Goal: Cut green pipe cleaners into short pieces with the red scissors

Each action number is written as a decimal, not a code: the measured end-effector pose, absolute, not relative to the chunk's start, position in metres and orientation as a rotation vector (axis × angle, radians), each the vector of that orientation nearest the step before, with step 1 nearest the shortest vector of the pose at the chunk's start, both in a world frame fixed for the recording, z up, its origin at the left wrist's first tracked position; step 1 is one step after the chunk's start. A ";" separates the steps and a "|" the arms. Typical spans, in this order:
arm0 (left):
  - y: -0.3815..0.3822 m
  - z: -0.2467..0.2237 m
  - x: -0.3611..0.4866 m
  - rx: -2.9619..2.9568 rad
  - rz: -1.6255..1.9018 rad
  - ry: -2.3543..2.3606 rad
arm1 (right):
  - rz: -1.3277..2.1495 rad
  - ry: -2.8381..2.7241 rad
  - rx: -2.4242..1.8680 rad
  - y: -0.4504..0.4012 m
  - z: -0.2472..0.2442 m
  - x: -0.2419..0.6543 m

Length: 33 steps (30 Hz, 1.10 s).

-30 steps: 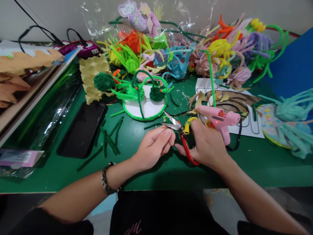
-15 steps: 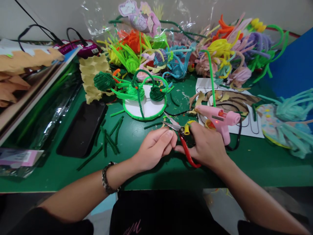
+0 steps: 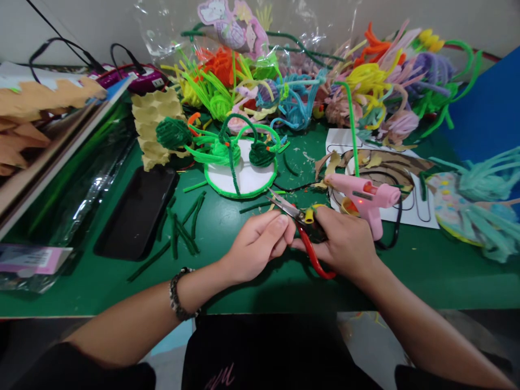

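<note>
My right hand (image 3: 345,238) grips a pair of scissors (image 3: 312,254) with one red handle and yellow on the other. Their blades point away to the left, nearly closed, over the fingertips of my left hand (image 3: 260,244). The left fingers are pressed together; what they pinch is hidden. Just beyond the blades stands a white disc (image 3: 219,176) edged in bright green, carrying green pipe-cleaner shapes and a dark green arch. A short dark green pipe-cleaner piece (image 3: 255,207) lies close by my left hand. Several more dark green pieces (image 3: 182,233) are scattered left of it.
A pink glue gun (image 3: 363,197) with a green stick stands right of my right hand, its light on. A black phone (image 3: 136,214) lies left. Colourful pipe-cleaner bundles (image 3: 298,103) fill the back, near an egg-carton piece (image 3: 152,116). A pastel decorated piece (image 3: 455,211) lies far right.
The scissors' blades have come closer together over my left fingertips. My left hand has stayed in place, and the things on the table look the same.
</note>
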<state>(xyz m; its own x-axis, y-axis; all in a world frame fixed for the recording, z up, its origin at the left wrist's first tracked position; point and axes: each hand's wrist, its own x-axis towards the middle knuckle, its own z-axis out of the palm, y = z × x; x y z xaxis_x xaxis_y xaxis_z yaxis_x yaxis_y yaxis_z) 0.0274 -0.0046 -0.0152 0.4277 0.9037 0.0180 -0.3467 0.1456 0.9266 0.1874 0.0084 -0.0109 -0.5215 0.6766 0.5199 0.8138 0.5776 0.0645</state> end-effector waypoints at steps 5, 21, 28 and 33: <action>-0.005 -0.016 0.027 1.061 0.997 0.652 | -0.377 -2.364 -1.187 0.009 -0.011 0.188; -0.004 -0.018 0.027 1.082 1.003 0.640 | -0.177 -2.382 -1.273 0.008 -0.012 0.187; -0.005 -0.018 0.027 1.099 1.000 0.642 | -0.184 -2.361 -1.294 0.009 -0.012 0.187; -0.005 -0.017 0.028 1.129 1.015 0.644 | -0.144 -2.362 -1.302 0.008 -0.011 0.187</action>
<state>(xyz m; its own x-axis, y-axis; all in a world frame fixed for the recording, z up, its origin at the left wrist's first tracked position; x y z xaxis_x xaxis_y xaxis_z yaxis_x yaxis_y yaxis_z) 0.0276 -0.0046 -0.0174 0.4272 0.9018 0.0648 -0.3249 0.0863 0.9418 0.1872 0.0080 -0.0113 -0.4615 0.7804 0.4219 0.8258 0.5517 -0.1172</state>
